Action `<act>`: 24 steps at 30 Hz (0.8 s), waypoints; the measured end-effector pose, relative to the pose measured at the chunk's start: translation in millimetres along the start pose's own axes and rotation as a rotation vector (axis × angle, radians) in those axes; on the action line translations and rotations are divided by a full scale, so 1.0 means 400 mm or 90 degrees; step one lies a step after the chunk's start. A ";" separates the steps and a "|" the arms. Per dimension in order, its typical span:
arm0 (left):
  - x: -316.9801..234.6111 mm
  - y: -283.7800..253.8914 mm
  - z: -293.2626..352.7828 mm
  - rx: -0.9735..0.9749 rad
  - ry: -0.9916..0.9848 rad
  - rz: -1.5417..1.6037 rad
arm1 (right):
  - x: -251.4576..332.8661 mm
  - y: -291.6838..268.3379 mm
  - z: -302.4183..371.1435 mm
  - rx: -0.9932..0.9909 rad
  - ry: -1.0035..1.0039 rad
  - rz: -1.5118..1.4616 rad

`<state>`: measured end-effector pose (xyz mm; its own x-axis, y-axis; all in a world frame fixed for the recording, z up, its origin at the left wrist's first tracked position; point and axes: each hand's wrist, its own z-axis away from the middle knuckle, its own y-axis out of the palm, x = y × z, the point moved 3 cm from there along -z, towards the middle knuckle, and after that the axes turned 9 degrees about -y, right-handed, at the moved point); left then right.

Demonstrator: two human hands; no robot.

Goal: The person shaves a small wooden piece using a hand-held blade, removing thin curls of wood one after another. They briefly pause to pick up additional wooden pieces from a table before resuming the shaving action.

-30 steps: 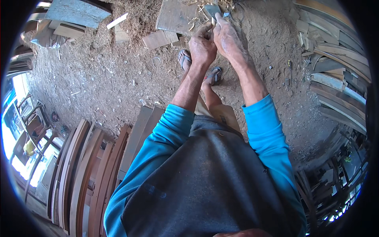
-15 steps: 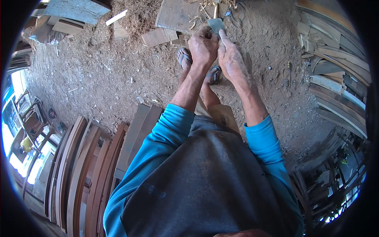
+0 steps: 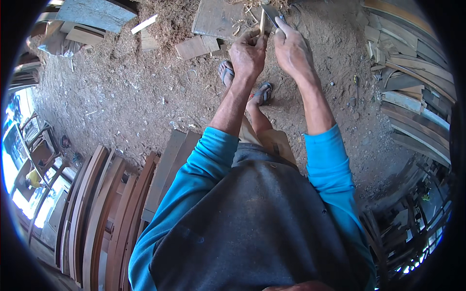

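My left hand (image 3: 247,56) is closed around a thin, pale wooden stick (image 3: 262,23), which points up and away from me. To its right, my right hand (image 3: 292,51) grips a broad, flat metal blade (image 3: 270,14), its forefinger stretched along the back. The blade's far end is beside the upper part of the stick; I cannot tell whether they touch. Its handle is hidden in the hand. Curled wood shavings (image 3: 252,8) lie beyond, over a flat wooden board (image 3: 213,22) on the ground.
Short wood offcuts (image 3: 190,47) rest by the board. Long planks (image 3: 99,213) are stacked at the lower left, and more timber (image 3: 412,104) is piled along the right. My sandalled feet (image 3: 263,93) are on the dusty, sawdust-strewn floor (image 3: 136,92).
My right hand has moved up and right, away from my left hand, and the blade has turned edge-on. More of the stick shows. My left hand has shifted slightly left.
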<state>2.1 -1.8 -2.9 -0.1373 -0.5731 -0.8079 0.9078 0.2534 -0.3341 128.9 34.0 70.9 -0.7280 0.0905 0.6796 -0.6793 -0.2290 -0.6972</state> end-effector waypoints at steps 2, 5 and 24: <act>-0.006 -0.005 0.002 0.016 -0.022 -0.005 | 0.004 0.004 0.038 0.026 -0.028 0.033; 0.007 -0.001 -0.001 0.008 0.007 0.030 | -0.005 0.020 0.071 0.043 -0.065 0.080; 0.016 0.000 0.003 -0.026 0.099 0.031 | -0.013 0.067 0.001 0.026 -0.044 0.042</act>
<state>1.9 -6.4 -7.6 -0.1566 -0.4330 -0.8877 0.8982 0.3112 -0.3103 114.5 26.9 48.7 -0.7616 0.0077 0.6479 -0.6252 -0.2715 -0.7317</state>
